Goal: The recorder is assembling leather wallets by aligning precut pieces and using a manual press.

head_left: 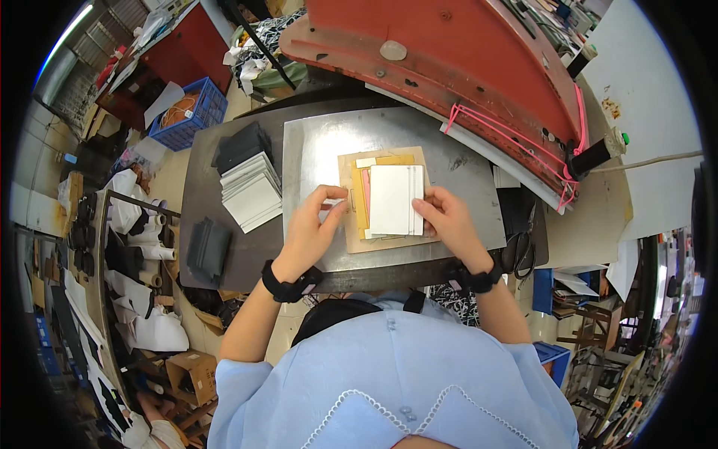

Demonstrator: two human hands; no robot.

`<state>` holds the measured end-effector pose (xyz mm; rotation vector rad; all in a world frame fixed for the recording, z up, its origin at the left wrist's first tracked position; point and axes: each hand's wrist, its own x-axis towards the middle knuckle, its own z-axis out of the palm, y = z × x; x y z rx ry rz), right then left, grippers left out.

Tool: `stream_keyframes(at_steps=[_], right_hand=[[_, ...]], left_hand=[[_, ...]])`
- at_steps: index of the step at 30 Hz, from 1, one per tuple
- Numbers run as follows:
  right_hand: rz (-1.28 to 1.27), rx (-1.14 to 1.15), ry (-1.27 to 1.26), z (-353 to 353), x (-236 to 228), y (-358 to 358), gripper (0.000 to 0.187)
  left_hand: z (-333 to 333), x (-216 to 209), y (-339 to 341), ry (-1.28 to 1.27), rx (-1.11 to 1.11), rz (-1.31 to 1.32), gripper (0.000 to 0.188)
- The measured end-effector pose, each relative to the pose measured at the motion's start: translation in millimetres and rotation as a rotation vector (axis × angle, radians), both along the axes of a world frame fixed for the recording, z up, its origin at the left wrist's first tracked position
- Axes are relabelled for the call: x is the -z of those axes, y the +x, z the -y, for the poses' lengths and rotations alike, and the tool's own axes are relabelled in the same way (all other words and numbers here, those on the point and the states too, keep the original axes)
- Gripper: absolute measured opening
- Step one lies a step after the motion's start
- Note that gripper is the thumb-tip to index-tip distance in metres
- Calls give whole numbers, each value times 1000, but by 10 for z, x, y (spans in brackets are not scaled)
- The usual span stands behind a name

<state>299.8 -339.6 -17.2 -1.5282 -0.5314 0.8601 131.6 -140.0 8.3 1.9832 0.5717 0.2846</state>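
In front of me a tan board (350, 241) lies on a shiny metal plate (307, 142). A yellow template (359, 196) with a pinkish strip along it rests on the board. White rectangular pieces (390, 198), slightly staggered at their right side, cover most of the template. My right hand (449, 221) pinches the right edge of these pieces between thumb and fingers. By the board's left edge is my left hand (315, 224), its thumb and index finger curved and apart, with nothing plainly held.
A fanned stack of white pieces (253, 196) lies at left, between dark pieces behind (243, 146) and dark pieces nearer me (208, 251). A large red machine (441, 52) overhangs the table's far side. Black-handled scissors (518, 254) lie at right. A blue crate (193, 116) stands beyond the table.
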Motion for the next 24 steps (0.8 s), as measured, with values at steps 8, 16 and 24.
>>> stream_keyframes(at_steps=[8,16,24], right_hand=[[238,69,-43,-219,103,154,24],[223,75,-46,-274,104,74,24],[228,113,-32,-279,148,49,26]], left_hand=[[-64,276,151,533,230,232,31],[-50,222,166,569,280,187,36],[-31,265,199,694,311,125,47]])
